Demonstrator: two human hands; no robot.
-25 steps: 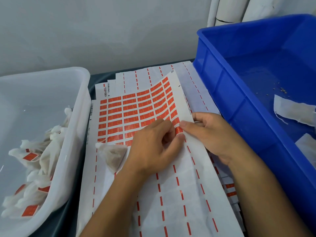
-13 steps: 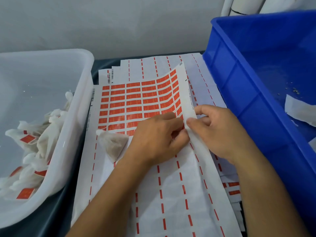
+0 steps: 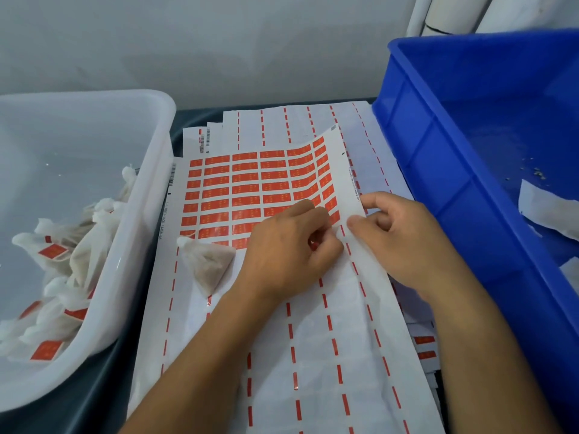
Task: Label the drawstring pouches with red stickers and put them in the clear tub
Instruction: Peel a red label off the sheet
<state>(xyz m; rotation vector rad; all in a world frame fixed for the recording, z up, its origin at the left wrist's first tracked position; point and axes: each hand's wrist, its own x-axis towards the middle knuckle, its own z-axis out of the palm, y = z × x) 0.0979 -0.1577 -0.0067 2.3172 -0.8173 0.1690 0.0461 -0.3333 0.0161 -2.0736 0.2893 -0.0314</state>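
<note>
A large blue plastic crate stands at the right of a dark tabletop, its ribbed side wall toward the middle of the work area. Inside it, strips of white fabric lie against the floor, with a scatter of small pale crumbs farther back. Behind the crate, white pipes rise against a plain grey wall that runs the full width of the scene. Spent white backing sheets with red dashed lines lie fanned out toward the wall.
</note>
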